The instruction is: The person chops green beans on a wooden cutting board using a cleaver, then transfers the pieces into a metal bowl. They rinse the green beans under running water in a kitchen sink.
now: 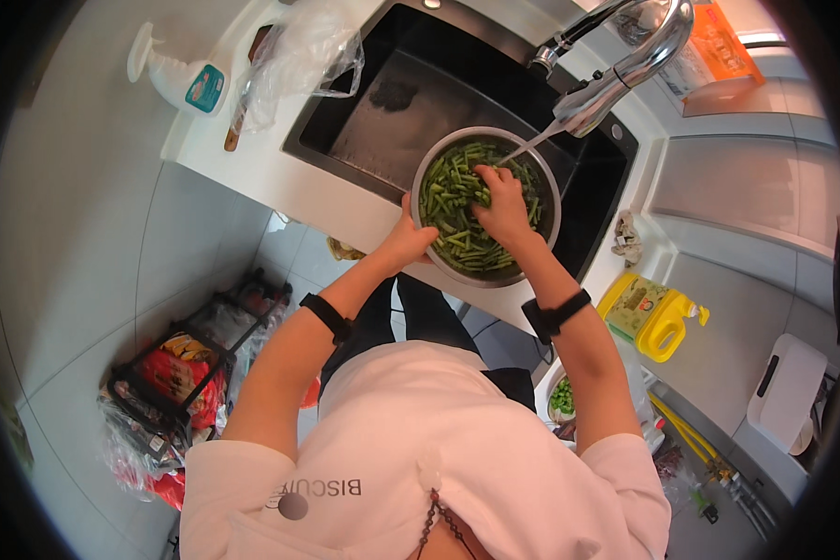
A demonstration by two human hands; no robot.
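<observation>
A round metal bowl [555, 210] of water and cut green beans [462, 183] rests over the front edge of the dark sink [385, 133]. My left hand [414, 236] grips the bowl's left rim, thumb on top and the other fingers against its outer wall. Inside the bowl, my right hand [502, 203] is among the beans with curled fingers, some bean pieces under and between them. A chrome pull-out faucet [588, 112] runs a stream of water into the bowl beside my right fingers.
Left of the sink lie a clear plastic bag [301, 63], a wooden-handled tool [232, 136] and a white spray bottle [182, 77]. On the right are a crumpled cloth [627, 239] and a yellow jug with a pump [647, 315]. A black rack [175, 378] with bagged packages stands at lower left.
</observation>
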